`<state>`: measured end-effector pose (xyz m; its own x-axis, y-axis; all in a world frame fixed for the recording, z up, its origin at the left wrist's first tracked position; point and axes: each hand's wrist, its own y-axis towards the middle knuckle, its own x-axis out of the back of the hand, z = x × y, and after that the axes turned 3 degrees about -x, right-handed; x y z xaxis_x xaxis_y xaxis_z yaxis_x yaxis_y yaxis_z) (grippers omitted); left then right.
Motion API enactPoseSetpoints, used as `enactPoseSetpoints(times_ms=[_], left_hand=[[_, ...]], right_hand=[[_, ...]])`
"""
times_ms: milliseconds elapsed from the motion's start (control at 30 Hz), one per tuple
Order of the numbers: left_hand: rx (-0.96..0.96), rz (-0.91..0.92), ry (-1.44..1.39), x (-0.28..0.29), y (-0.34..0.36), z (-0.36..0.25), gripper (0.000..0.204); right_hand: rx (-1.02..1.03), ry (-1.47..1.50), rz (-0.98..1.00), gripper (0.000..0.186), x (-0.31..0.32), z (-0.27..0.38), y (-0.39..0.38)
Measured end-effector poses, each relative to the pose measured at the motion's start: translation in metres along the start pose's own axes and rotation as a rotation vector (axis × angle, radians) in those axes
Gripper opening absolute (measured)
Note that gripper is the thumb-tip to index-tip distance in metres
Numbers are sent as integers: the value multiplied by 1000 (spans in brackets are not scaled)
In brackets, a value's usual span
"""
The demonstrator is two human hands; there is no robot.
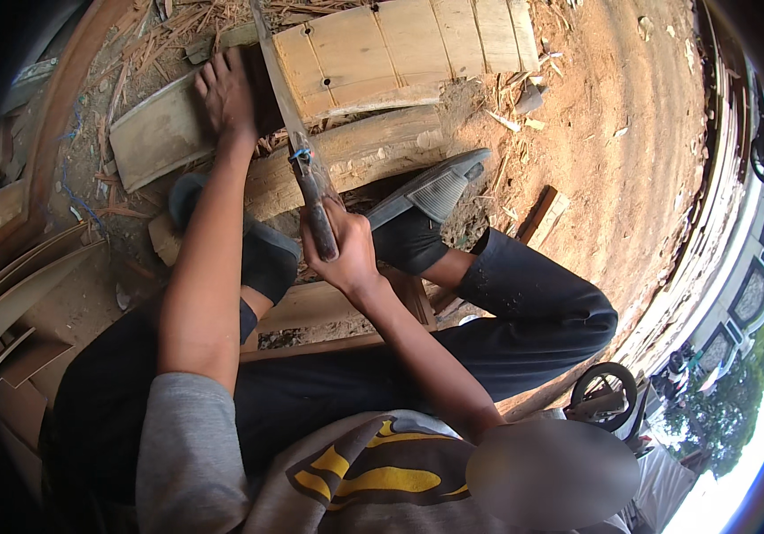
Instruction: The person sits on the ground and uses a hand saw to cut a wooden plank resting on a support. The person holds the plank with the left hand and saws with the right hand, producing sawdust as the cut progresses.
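Note:
My right hand (342, 249) is closed around the dark, rounded handle of a machete-like long blade (282, 84). Blue cord is tied where handle meets blade, and the blade runs away from me across a pale wooden plank (408, 53), its tip cut off by the frame's upper edge. On the blade's left, my left hand (226, 98) presses on a greyer plank end (159, 133) with fingers spread. Several dark lines and small holes cross the pale plank. Beneath it lies a rough-edged piece of wood (355, 156), near my shoes.
My grey shoe (435, 191) stands just right of the handle. Wood shavings (195, 36) litter the ground at the far left, beside a long curved brown beam (52, 133). Stacked boards (35, 276) lie to my left. Bare earth (613, 160) stretches right, toward a wheel (604, 396).

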<state>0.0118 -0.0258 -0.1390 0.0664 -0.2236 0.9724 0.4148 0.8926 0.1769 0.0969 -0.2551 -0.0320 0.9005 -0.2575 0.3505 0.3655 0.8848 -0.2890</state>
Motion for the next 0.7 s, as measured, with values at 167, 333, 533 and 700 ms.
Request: enactPoseSetpoints(times_ms=[167, 333, 533, 700], left_hand=[[-20, -5, 31, -2, -4, 5, 32], [18, 89, -59, 17, -1, -2, 38], [9, 88, -43, 18, -3, -7, 43], [-24, -32, -39, 0, -4, 3, 47]], right_hand=[[-12, 21, 2, 12, 0, 10, 9], [-73, 24, 50, 12, 18, -4, -17], [-23, 49, -44, 8, -12, 24, 32], [21, 52, -7, 9, 9, -9, -34]])
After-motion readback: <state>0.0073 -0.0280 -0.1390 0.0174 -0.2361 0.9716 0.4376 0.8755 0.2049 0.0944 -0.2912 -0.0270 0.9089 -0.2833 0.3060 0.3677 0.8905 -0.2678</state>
